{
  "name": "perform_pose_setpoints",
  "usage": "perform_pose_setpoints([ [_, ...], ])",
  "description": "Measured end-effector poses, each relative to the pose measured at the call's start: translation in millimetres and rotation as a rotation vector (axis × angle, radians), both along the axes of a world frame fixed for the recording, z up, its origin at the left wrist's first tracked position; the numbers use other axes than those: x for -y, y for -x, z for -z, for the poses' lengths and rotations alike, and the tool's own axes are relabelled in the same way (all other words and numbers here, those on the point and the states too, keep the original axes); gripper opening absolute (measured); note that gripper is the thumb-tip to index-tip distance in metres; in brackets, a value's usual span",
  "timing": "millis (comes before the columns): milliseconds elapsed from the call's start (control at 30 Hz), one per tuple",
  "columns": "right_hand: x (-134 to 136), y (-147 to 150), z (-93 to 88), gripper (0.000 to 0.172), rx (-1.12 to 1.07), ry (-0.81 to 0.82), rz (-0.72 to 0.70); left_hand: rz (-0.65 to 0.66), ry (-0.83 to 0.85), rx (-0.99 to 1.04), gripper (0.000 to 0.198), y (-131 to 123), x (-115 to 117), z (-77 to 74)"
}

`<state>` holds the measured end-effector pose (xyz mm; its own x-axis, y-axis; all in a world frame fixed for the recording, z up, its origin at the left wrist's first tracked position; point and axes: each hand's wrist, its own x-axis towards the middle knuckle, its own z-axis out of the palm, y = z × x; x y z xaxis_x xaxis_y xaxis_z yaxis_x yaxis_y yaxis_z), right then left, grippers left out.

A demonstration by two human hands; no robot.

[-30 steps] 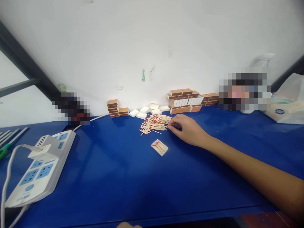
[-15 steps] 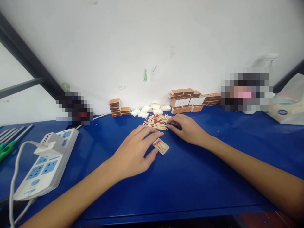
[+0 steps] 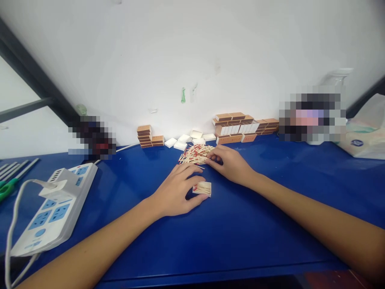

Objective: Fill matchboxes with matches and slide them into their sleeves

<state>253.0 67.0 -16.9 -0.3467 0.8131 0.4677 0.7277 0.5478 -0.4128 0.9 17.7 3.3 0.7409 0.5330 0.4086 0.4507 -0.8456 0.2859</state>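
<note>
Left grip (image 3: 176, 190) held the matchbox tray (image 3: 210, 190); right grip (image 3: 231, 160) was at the match pile (image 3: 194, 153).
Tray lay on the blue surface (image 3: 240, 233), nearer than the pile, pinched between left thumb and forefinger, red-tipped matches (image 3: 202, 188) inside. Right fingers curled narrowly at the pile's edge; whether they held a match could not be determined. Beyond lay white trays (image 3: 180, 145), flanked by matchbox stacks (image 3: 234, 129) along the wall (image 3: 168, 60).

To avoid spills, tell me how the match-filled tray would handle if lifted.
The small tray looks like thin card, so probably light and easily squeezed. Its open top could let the loose matches slide out if tilted.
</note>
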Motion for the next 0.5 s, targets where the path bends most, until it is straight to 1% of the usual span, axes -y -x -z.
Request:
perform_pose_setpoints([
  [133, -1.3, 1.1, -1.9, 0.014, 0.029, 0.002, 0.025, -0.025, -0.021, 0.020, 0.038, 4.5, -1.8, 1.5],
  [333, -3.2, -1.9, -4.2, 0.014, 0.068, 0.038, 0.026, -0.037, -0.016, 0.026, 0.030, 11.8, -2.9, -0.3],
  [500, -2.4, -7.5, -8.0, 0.016, 0.098, 0.036, 0.036, -0.049, 0.010, 0.038, 0.028, 14.7, -2.1, -0.4],
])
